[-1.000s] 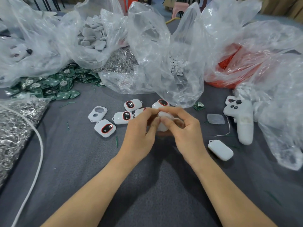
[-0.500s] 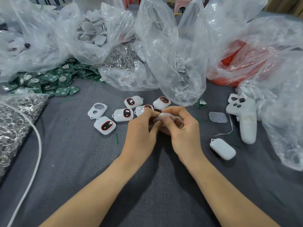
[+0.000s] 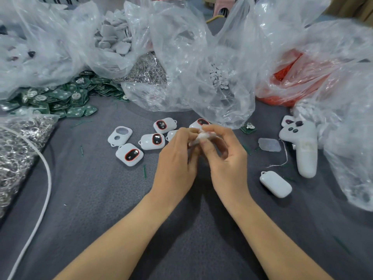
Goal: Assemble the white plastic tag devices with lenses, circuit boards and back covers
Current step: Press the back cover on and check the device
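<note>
White plastic, blurred and half hidden, is all that shows of the tag device [image 3: 200, 136]. It is lifted off the grey cloth [image 3: 96, 199] and pinched between both hands. The left hand [image 3: 175, 162] curls its fingers onto it from the left, and the right hand [image 3: 226, 158] clamps it from the other side with the thumb pressing its near face. Holding it up like this lets both hands bear on it, so I judge a part is being pressed or snapped home. Which part cannot be told.

Just left of the tag device and beyond it lie the lens-fitted shells [image 3: 151, 140], red-ringed windows up, likely waiting for boards and covers. Further left, an empty shell [image 3: 120, 136] shows its open holes. Right of the tag device and nearer the person, well apart, a closed tag [image 3: 275, 183] rests plain side up, seemingly finished and set aside. Also to its right lie a single circuit board [image 3: 247, 128], a clear plastic piece [image 3: 269, 144] and a white controller [image 3: 302, 146]. Far to the left and beyond spreads the pile of green circuit boards [image 3: 60, 100]. Behind that stands an open bag of what look like back covers [image 3: 113, 39], within reach to feed the work.
</note>
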`<action>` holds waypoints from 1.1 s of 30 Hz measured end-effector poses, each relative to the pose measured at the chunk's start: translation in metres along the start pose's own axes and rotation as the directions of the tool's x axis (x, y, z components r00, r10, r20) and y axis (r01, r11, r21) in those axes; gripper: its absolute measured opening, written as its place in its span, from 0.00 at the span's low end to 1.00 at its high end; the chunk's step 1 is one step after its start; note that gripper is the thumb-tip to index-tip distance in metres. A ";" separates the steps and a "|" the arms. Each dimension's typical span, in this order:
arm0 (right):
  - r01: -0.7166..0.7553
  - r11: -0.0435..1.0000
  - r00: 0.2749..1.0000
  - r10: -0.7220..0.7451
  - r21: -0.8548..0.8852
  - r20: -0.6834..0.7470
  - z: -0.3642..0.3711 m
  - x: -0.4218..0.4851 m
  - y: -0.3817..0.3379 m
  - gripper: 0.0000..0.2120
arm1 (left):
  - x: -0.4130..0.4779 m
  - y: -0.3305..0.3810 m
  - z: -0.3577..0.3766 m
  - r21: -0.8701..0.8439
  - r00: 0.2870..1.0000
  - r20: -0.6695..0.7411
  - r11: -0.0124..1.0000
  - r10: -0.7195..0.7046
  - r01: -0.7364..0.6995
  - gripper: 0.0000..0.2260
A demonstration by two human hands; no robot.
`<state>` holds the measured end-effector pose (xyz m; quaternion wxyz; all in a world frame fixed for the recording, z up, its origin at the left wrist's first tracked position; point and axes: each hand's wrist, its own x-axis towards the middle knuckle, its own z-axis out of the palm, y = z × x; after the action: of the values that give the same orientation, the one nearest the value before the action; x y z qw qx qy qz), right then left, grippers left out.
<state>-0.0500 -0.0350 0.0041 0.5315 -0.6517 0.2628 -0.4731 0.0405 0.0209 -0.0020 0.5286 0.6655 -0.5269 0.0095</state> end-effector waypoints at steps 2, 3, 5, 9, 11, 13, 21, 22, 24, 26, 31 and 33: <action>-0.105 0.987 0.994 0.107 0.121 -0.006 -0.002 0.001 -0.001 0.15 | 0.001 -0.001 -0.002 0.010 0.999 -0.025 0.999 0.037 -0.037 0.08; -0.157 0.976 0.987 0.162 0.149 -0.021 -0.004 0.002 -0.001 0.15 | 0.002 -0.002 -0.003 0.036 0.998 -0.039 0.998 0.052 -0.050 0.08; -0.217 0.959 0.975 0.223 0.183 -0.008 -0.008 0.005 -0.002 0.11 | 0.004 -0.002 -0.004 0.090 0.998 -0.044 0.995 0.054 -0.050 0.09; -0.222 0.959 0.975 0.224 0.178 0.009 -0.013 0.009 -0.003 0.08 | 0.003 0.001 -0.006 -0.055 0.999 -0.027 0.998 -0.031 0.029 0.11; -0.248 0.939 0.968 0.249 0.237 0.025 -0.016 0.011 -0.005 0.08 | 0.004 0.005 -0.008 -0.326 0.974 0.039 0.919 -0.221 0.222 0.13; -0.266 0.922 0.964 0.261 0.282 0.053 -0.017 0.012 -0.007 0.09 | 0.007 0.004 -0.010 -0.408 0.942 0.119 0.849 -0.314 0.335 0.15; -0.304 0.938 0.953 0.300 0.165 0.048 -0.019 0.014 -0.004 0.04 | 0.008 -0.005 -0.008 -0.569 0.873 0.293 0.662 -0.391 0.488 0.11; -0.308 0.933 0.951 0.304 0.186 0.047 -0.020 0.014 -0.003 0.07 | 0.007 -0.006 -0.008 -0.588 0.870 0.311 0.642 -0.381 0.492 0.10; -0.320 0.918 0.947 0.313 0.235 0.067 -0.021 0.014 -0.002 0.11 | 0.007 -0.008 -0.007 -0.615 0.875 0.332 0.622 -0.353 0.484 0.10; -0.336 0.894 0.942 0.319 0.298 0.106 -0.021 0.014 -0.002 0.11 | 0.006 -0.010 -0.007 -0.639 0.885 0.329 0.613 -0.328 0.465 0.09; -0.404 0.810 0.913 0.384 0.424 0.136 -0.020 0.016 -0.003 0.08 | 0.006 -0.013 -0.005 -0.692 0.894 0.331 0.566 -0.303 0.448 0.08; -0.449 0.766 0.888 0.438 0.460 0.138 -0.020 0.017 -0.005 0.07 | 0.007 -0.012 -0.004 -0.710 0.881 0.353 0.523 -0.316 0.472 0.09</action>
<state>-0.0612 -0.0568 0.0144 0.7754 -0.4240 0.2777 -0.3767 0.0548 0.0177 -0.0048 0.7011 0.4695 -0.3582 -0.3996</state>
